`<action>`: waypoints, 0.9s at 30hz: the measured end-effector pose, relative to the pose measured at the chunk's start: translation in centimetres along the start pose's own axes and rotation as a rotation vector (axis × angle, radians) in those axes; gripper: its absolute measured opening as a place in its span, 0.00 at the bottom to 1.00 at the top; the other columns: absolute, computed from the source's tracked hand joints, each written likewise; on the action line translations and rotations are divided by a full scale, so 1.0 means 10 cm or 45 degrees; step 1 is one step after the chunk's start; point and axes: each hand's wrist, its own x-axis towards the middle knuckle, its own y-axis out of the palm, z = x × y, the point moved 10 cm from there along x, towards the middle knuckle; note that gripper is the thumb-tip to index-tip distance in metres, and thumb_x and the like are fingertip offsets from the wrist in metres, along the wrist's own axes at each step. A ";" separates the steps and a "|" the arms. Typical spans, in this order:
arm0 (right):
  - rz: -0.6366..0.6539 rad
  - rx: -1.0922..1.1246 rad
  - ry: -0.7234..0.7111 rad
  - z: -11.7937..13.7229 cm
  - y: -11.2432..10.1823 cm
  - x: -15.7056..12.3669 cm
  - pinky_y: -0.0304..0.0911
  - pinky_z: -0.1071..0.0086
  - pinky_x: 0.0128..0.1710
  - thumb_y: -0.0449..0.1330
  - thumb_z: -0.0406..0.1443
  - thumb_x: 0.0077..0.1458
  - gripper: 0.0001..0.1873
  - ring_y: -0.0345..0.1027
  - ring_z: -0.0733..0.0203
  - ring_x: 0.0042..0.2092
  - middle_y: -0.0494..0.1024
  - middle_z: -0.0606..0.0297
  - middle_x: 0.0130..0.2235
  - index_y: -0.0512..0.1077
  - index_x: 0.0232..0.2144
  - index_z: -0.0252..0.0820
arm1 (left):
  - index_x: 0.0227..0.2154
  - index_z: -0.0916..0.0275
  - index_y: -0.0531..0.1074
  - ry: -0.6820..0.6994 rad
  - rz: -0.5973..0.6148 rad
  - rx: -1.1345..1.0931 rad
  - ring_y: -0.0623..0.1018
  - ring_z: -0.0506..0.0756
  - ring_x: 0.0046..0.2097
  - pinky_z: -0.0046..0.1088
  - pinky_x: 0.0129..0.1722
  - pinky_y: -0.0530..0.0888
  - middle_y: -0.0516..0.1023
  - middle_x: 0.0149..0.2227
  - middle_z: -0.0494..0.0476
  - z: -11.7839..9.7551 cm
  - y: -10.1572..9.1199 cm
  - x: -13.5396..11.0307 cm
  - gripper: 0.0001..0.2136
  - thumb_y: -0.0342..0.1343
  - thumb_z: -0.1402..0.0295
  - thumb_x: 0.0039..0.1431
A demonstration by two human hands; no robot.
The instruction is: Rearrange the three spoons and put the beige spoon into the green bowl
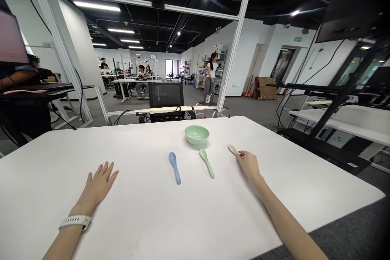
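Observation:
A pale green bowl (196, 134) stands upright on the white table (158, 211), towards its far edge. In front of the bowl lie a blue spoon (174, 167) and a green spoon (206, 163), side by side. To their right my right hand (248, 163) is closed on the handle of a cream spoon (233, 149), whose bowl end points away from me and rests low on the table. My left hand (99, 185) lies flat on the table at the left, fingers spread, holding nothing. A white watch sits on that wrist.
A black office chair (166, 99) stands just beyond the table's far edge inside a white metal frame (231, 55). Black desks and stands (335, 101) are at the right. Other people sit and stand at workstations far behind and at the left.

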 end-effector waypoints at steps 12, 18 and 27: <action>0.287 0.730 -0.460 1.97 0.48 -1.18 0.68 0.64 0.33 0.61 0.50 0.55 0.24 0.71 0.58 0.31 0.82 0.60 0.35 0.76 0.47 0.41 | 0.37 0.62 0.81 0.105 0.224 -1.171 0.83 0.62 0.41 0.39 0.41 0.78 0.85 0.40 0.64 -1.96 -0.52 -0.51 0.30 0.52 0.38 0.54; 0.554 0.805 -0.584 2.72 0.85 -1.88 0.67 0.66 0.33 0.60 0.42 0.60 0.12 0.72 0.60 0.33 0.80 0.62 0.38 0.71 0.45 0.44 | 0.30 0.63 0.80 0.082 0.439 -1.382 0.82 0.57 0.40 0.31 0.39 0.74 0.86 0.38 0.63 -2.39 -0.39 -0.59 0.30 0.55 0.36 0.52; 0.354 0.068 -0.622 2.56 1.11 -1.78 0.70 0.56 0.44 0.58 0.44 0.67 0.12 0.75 0.46 0.46 0.79 0.49 0.46 0.70 0.45 0.42 | 0.22 0.63 0.77 -0.058 0.491 -1.221 0.78 0.54 0.32 0.32 0.36 0.72 0.82 0.28 0.58 -1.84 -0.16 -0.30 0.26 0.63 0.41 0.46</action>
